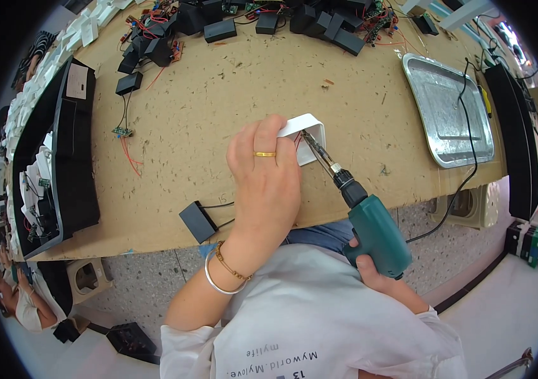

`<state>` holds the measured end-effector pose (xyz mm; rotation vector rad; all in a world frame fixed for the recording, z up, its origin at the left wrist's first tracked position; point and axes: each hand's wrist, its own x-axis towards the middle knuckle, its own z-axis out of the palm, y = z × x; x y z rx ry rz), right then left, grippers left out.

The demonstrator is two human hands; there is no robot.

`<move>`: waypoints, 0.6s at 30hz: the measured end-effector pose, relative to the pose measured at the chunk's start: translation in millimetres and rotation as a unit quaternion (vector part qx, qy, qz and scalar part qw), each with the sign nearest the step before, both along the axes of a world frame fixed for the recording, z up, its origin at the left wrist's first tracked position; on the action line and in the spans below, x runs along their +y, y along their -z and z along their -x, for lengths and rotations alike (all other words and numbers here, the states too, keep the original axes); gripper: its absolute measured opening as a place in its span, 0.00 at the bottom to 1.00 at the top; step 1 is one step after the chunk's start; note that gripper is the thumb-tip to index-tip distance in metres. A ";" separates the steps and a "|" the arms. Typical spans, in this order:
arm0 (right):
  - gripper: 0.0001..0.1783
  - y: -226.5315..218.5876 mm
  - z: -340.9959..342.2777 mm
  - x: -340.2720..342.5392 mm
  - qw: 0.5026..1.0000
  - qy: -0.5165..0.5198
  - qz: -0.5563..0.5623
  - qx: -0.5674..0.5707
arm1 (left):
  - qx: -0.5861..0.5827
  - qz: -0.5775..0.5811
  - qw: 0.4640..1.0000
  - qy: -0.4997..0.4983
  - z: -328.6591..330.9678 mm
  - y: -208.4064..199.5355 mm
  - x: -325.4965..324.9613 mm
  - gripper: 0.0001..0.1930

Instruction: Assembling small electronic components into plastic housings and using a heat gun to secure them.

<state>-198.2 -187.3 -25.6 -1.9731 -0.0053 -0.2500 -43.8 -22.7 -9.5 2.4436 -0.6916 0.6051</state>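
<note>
My left hand (265, 167) is closed around a white plastic housing (303, 121), its open side turned to the right. A gold ring sits on one finger. My right hand (370, 271) grips the handle of a green soldering gun (377, 234). The gun's metal tip reaches into the housing's opening, beside thin red wires (298, 138); whether it touches anything inside cannot be made out. Near my left wrist lies a small black box (198, 221) with two black wires that run under the hand.
A black bin (79, 151) of white parts and boards stands at the left. At the right lies a metal tray (452, 114), crossed by the gun's black cord (461, 199). Black boxes (220, 30) and wired boards line the far edge. A small circuit board (122, 131) lies at left.
</note>
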 end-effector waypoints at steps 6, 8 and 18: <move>0.17 -0.3 -1.2 1.1 1.000 0.010 0.006 0.005 | 0.010 -0.003 1.000 0.002 0.5 -2.1 0.4 0.10; 0.17 -2.4 -3.4 1.3 1.000 0.007 0.003 0.005 | 0.009 -0.004 1.000 0.001 0.4 -2.0 0.8 0.10; 0.15 -3.3 -3.2 0.1 1.000 0.008 -0.014 0.020 | 0.007 -0.009 1.000 0.000 -0.1 -1.9 0.7 0.10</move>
